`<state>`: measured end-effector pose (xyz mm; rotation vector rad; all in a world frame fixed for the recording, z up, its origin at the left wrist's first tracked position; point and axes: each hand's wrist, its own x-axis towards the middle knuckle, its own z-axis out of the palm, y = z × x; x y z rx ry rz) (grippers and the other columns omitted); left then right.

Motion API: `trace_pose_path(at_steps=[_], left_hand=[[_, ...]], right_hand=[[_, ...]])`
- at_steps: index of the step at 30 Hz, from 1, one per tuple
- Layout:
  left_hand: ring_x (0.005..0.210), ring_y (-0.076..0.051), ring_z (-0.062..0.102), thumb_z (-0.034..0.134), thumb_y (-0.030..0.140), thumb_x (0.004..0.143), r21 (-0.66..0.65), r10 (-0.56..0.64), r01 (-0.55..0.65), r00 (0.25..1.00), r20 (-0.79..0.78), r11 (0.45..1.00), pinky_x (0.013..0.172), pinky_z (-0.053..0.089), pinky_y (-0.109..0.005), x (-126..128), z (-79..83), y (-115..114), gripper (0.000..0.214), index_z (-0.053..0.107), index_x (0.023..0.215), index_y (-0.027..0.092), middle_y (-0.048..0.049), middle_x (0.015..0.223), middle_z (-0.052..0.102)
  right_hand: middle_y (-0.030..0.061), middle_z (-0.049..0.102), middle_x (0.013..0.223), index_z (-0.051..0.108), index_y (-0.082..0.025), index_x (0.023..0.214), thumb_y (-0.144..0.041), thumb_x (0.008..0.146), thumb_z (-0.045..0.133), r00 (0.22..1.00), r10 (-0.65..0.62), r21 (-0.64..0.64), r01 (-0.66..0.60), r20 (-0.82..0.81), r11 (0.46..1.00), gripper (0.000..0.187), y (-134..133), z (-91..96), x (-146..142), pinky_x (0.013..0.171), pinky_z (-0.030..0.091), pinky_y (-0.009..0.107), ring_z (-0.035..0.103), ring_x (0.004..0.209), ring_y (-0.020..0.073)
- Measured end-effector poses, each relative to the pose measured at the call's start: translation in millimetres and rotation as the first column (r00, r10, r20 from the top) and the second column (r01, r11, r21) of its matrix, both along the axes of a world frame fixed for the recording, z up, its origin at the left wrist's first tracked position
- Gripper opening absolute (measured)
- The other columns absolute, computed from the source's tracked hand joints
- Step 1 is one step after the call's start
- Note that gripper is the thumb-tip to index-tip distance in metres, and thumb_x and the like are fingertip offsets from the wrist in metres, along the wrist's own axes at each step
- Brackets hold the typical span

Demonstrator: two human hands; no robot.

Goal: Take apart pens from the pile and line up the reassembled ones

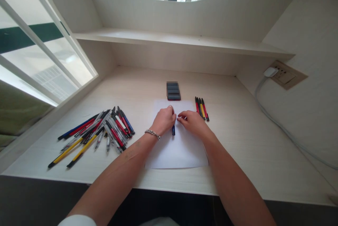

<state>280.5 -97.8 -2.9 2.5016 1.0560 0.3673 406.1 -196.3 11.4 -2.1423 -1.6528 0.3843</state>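
Note:
My left hand (165, 118), with a chain bracelet on its wrist, is closed around a dark blue pen (173, 130) above a white sheet of paper (179, 155). One end of the pen sticks out below the fingers, and the rest is mostly hidden by the hand. Close by on the right is my right hand (192, 122), its fingers bent and a little apart, with nothing visible in them. Just beyond it, several red, black and yellow pens (202, 108) lie side by side at the paper's right edge.
A loose heap of pens and markers (105, 130) covers the left of the desk. At the paper's far edge lies a blurred dark rectangular object (173, 91). A shelf (169, 39) spans the back. A cable (280, 127) hangs from the wall socket (287, 74) at right.

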Motion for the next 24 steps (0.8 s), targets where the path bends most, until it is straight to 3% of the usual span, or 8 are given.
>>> trace_pose_path(at_steps=[9, 18, 24], left_hand=[[0.08, -0.023, 0.065, 0.05, 0.033, 0.088, -0.021, -0.019, 0.019, 1.0, -0.005, 1.0, 0.067, 0.043, -0.03, -1.2, -0.7, 1.7, 0.021, 0.063, 0.093, 0.017, -0.0106, 0.084, 0.071], [0.077, -0.02, 0.062, 0.051, 0.034, 0.087, -0.072, -0.047, 0.055, 0.993, 0.109, 0.996, 0.072, 0.043, -0.03, -43.1, -0.5, 10.6, 0.02, 0.065, 0.084, 0.02, -0.0065, 0.083, 0.07], [0.078, -0.021, 0.061, 0.052, 0.031, 0.086, -0.068, -0.114, 0.121, 0.988, 0.104, 0.99, 0.071, 0.042, -0.031, -46.5, -2.2, 13.0, 0.018, 0.066, 0.083, 0.02, -0.007, 0.084, 0.07]], right_hand=[[0.0075, 0.069, 0.095, 0.071, -0.022, 0.097, -0.032, 0.093, 0.046, 0.999, 0.007, -0.02, -0.006, 0.043, 1.0, 0.028, -0.1, 1.1, -5.5, 0.073, 0.039, 0.027, 0.061, 0.087, 0.0198], [0.0078, 0.07, 0.097, 0.072, -0.021, 0.094, -0.027, 0.093, 0.044, 1.0, -0.012, -0.027, 0.012, 0.015, 1.0, 0.029, 2.7, -0.8, -4.2, 0.078, 0.04, 0.027, 0.062, 0.091, 0.0201], [0.0074, 0.071, 0.097, 0.071, -0.02, 0.092, -0.027, 0.092, 0.044, 0.999, -0.032, -0.025, 0.033, 0.025, 0.999, 0.028, 4.1, -1.5, -4.1, 0.077, 0.04, 0.027, 0.062, 0.09, 0.0201]])
